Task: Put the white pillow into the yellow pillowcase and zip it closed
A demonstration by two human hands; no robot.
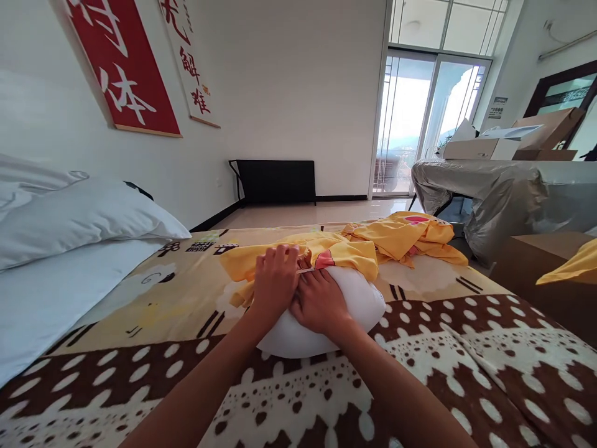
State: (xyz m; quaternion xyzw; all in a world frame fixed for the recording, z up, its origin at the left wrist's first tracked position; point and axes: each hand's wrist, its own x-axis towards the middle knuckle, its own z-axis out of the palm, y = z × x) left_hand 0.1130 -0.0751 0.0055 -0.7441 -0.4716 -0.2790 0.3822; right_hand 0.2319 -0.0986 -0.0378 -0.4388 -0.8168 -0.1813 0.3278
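Item: white pillow [354, 305], plump, smooth, rounded; centre of frame, lying on the blanket. Far end partly covered by a yellow pillowcase [345, 252], soft fabric w/ a pink printed patch; case bunched at the pillow's upper edge, nr half still bare white.

Left hand [274, 281]: centre, just left of the pillow's top; fingers curled closed, pinching the yellow case edge. Right hand [319, 302]: touching the left, lying on the pillow; fingers bent down over the white surface at the case opening. Whether it grips fabric or only presses: can't tell. A small pale strip shows btwn the two hands; too small to identify.

More yellow cloth [410, 236], crumpled, centre right, beyond the pillow, w/ pink print.

Surface: bed w/ fleece blanket [489, 348], brown w/ white spots and lace-like pattern in lower frame, beige cartoon print higher up. White bed pillows [79, 214] stacked at left edge.

Room: white wall; red banner [124, 62] and white banner [189, 59] w/ characters, upper left. Black low panel [277, 180] against far wall, centre. Glass sliding doors [420, 118], upper right, bright daylight. Furniture under grey plastic wrap [504, 196], right, w/ cardboard boxes [513, 140] on top. Brown box [536, 261] at right edge beside the bed.
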